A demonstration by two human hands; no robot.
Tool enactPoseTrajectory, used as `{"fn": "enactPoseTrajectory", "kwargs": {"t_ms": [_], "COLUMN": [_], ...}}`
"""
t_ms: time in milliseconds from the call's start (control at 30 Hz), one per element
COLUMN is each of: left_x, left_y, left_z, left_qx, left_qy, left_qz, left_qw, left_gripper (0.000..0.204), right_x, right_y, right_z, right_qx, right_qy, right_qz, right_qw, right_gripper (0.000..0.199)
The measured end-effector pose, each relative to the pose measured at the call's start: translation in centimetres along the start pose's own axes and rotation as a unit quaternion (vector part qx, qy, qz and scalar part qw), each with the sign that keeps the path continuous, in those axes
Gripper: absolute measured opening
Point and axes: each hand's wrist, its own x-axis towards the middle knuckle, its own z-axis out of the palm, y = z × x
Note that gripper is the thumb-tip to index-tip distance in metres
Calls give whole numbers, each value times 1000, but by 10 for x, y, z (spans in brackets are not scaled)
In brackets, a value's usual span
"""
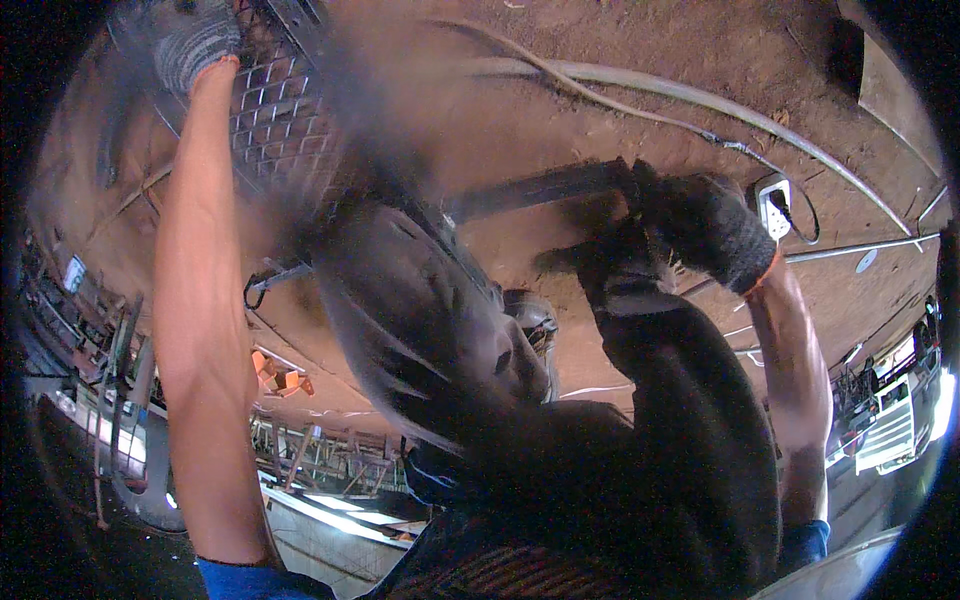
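My left hand (198, 45), in a grey knit glove with an orange cuff, is at the upper left beside a metal mesh panel (270, 110) in a dark frame. Its fingers are dark and blurred, so I cannot tell whether they grip the frame. My right hand (715, 228), in a darker glove, is curled in front of my right foot. What it holds is lost in shadow. A dark flat metal bar (545, 192) runs from near those fingers toward the mesh panel. A dark haze blurs the panel's right side.
Brown dirt floor lies under everything. A pale hose (640, 80) and a cable cross it at the top right, near a white power socket (773, 210). Orange pieces (282, 375) and metal racks (330, 455) lie behind my left arm. My bent knees fill the middle.
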Motion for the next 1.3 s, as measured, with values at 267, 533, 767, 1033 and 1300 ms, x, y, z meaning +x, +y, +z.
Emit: {"fn": "enactPoseTrajectory", "kwargs": {"t_ms": [267, 533, 767, 1033, 1300], "left_x": [2, -3, -1, 0, 5], "left_y": [12, 7, 0, 7, 21], "left_z": [-13, 4, -1, -1, -14], "left_qx": [15, 26, 52, 17, 7], "left_qy": [-70, -92, -137, -87, -111], "left_qz": [-43, -79, -110, -75, -86], "left_qw": [996, 992, 983, 993, 990], "left_gripper": [47, 59, 61, 58, 53], "right_x": [5, -15, -12, -13, -19], "right_y": [20, 11, 6, -1, 0], "right_z": [16, 21, 25, 23, 26], "right_qx": [-77, -38, -11, -1, -1], "right_qy": [58, 63, 126, 92, 134], "right_qz": [-158, -72, -150, -93, -113], "right_qw": [983, 995, 981, 991, 985], "right_gripper": [56, 56, 51, 54, 55]}}
